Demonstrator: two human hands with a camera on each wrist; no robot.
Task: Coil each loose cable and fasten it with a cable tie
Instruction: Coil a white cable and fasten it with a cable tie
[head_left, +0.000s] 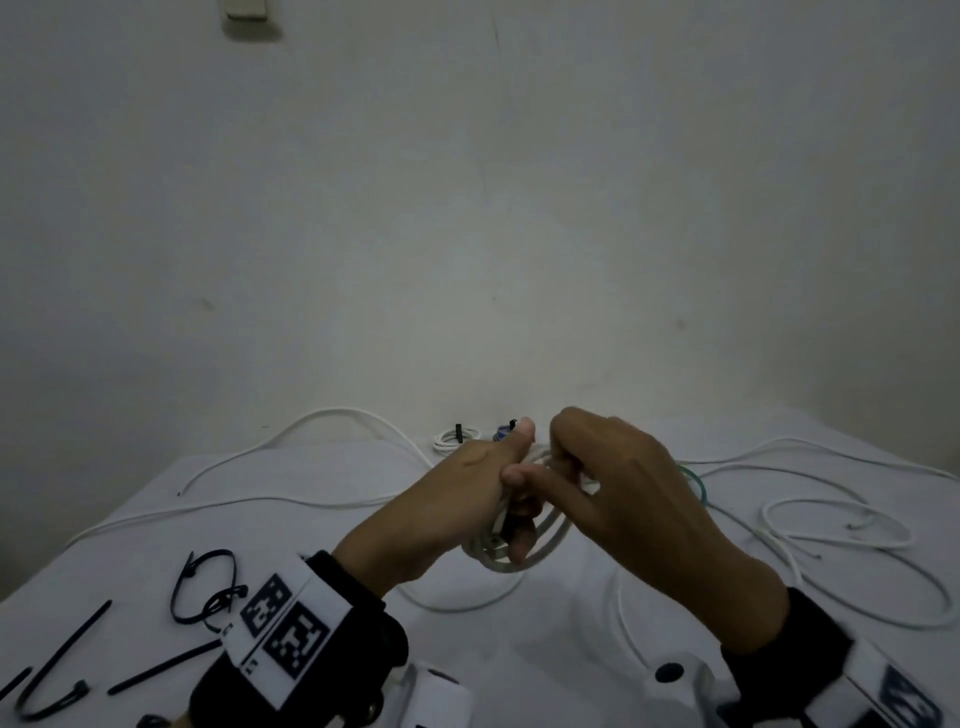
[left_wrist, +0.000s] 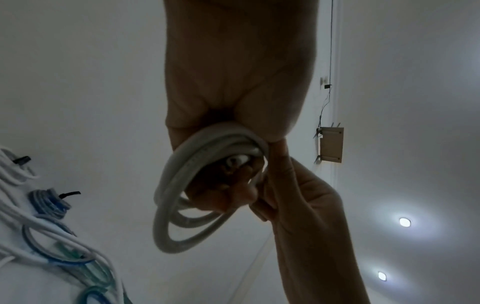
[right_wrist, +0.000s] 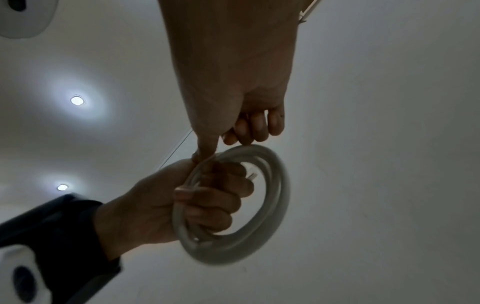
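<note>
From the head view, the left hand (head_left: 457, 499) grips a coil of white cable (head_left: 519, 558) above the white table (head_left: 311, 545), fingers curled through its loops. The right hand (head_left: 623, 483) pinches the coil's top. Black cable ties (head_left: 202, 587) lie at the near left; loose white cables (head_left: 831, 525) sprawl to the right.

In the left wrist view, the coil (left_wrist: 176, 205) hangs from the left hand (left_wrist: 233, 82). Tied bundles (left_wrist: 49, 203) lie on the table.

In the right wrist view, the right hand (right_wrist: 233, 72) pinches the coil (right_wrist: 272, 205) with thumb and forefinger; the left hand (right_wrist: 168, 201) wraps round it.
</note>
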